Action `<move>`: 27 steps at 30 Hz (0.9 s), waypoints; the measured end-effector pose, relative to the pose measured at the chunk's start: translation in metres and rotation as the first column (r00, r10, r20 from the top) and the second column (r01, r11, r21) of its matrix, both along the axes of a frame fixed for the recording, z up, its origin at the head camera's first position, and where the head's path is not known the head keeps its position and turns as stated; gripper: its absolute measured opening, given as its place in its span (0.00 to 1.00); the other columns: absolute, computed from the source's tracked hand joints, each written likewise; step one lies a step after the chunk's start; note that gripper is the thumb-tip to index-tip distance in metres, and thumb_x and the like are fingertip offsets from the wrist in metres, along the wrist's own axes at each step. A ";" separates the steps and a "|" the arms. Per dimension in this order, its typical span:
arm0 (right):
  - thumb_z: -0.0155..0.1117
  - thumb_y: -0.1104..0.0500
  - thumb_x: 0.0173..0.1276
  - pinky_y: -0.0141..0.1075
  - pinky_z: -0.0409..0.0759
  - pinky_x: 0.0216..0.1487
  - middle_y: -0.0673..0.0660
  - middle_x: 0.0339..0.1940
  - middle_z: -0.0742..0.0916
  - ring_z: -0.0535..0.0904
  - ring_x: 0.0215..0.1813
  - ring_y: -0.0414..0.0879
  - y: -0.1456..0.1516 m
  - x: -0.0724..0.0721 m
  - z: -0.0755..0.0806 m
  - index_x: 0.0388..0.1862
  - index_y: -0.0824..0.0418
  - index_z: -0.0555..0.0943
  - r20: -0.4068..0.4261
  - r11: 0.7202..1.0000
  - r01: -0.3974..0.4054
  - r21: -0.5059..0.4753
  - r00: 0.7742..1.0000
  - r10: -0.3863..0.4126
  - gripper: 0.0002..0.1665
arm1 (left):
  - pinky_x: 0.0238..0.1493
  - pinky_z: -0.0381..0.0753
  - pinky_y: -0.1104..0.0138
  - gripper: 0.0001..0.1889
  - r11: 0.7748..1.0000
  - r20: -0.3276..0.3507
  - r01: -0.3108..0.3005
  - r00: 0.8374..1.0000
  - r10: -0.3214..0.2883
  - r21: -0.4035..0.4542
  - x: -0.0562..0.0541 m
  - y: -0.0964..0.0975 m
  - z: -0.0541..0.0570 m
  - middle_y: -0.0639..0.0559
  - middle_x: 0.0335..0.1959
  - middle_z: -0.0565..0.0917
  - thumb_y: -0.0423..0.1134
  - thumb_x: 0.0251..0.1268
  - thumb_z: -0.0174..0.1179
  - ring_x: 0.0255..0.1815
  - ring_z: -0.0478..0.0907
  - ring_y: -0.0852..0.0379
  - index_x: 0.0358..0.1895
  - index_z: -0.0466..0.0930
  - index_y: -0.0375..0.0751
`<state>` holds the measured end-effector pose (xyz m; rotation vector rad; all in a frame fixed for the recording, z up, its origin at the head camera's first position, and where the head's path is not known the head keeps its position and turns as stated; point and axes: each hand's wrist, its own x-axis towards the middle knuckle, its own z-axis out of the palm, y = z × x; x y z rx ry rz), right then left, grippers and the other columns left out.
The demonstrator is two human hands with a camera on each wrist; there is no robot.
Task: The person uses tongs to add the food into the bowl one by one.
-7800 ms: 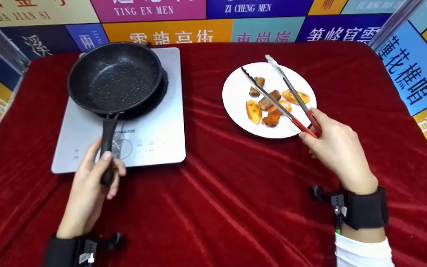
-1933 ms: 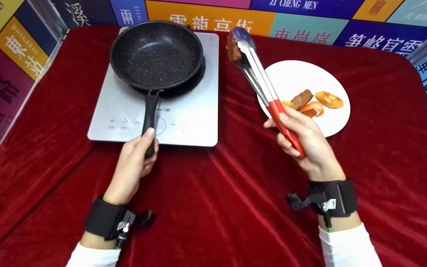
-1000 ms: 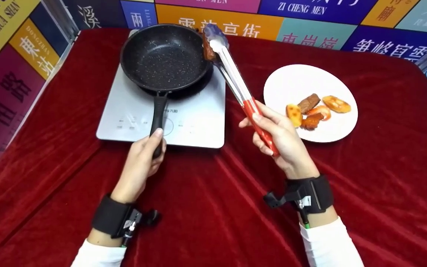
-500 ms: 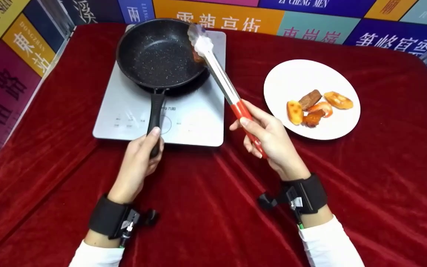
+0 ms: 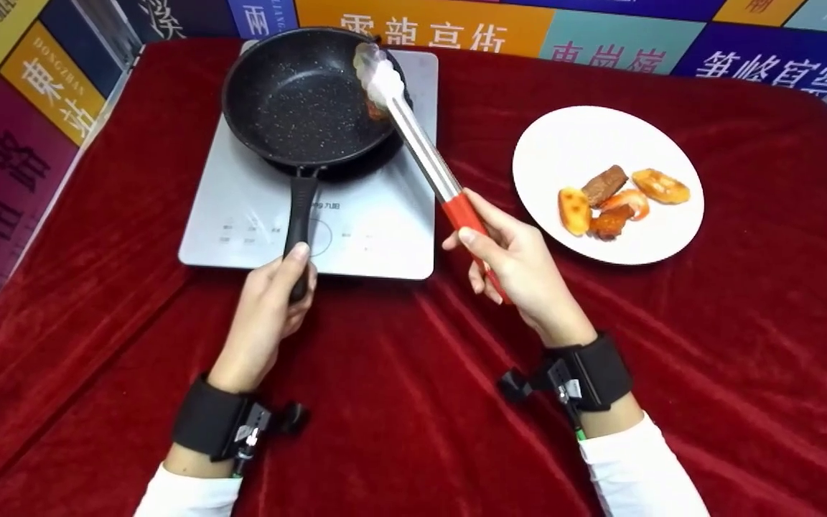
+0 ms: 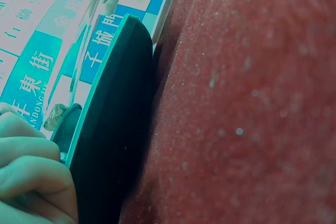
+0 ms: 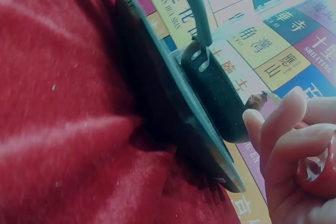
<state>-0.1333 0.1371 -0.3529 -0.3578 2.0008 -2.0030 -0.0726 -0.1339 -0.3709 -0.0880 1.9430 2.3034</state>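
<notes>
Red-handled tongs (image 5: 421, 149) have just been brought further in over the R rim of the pan (image 5: 306, 108), w/ a brown food pc. (image 5: 375, 111) pinched at the tips; whether the pan floor is touched can't be told, as the pc. is mostly hidden. By the look of it, the carry from plate to pan is nearly done for this pc., though no release is seen. Tongs are gripped by the R hand (image 5: 517, 266), thumb on the red part; the pan handle (image 5: 301, 208) is grasped by the L hand (image 5: 268, 294) just past the front edge of the hotplate (image 5: 392, 248), which is set toward the table's (image 5: 385, 402) back L corner. On the plate (image 5: 546, 154), nearer the back R corner, 5 pcs. (image 5: 605, 185) are left. Vs. approx. 8 s ago: tongs were then spread over the plate & 6 pcs. were held on it; the one by its back L edge is gone. Vs. 1 s ago: tips have been shifted from the pan's R rim to inside it. L-hand grip is unchanged.
</notes>
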 end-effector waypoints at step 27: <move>0.58 0.52 0.64 0.31 0.67 0.15 0.53 0.13 0.78 0.74 0.12 0.46 -0.001 0.001 -0.014 0.66 0.46 0.61 -0.407 0.874 0.184 0.449 0.913 0.017 0.32 | 0.05 0.42 0.64 0.23 1.000 0.012 -0.017 1.000 0.017 0.009 -0.002 -0.004 -0.014 0.54 0.07 0.59 0.53 0.65 0.48 0.06 0.50 0.62 0.25 0.67 0.34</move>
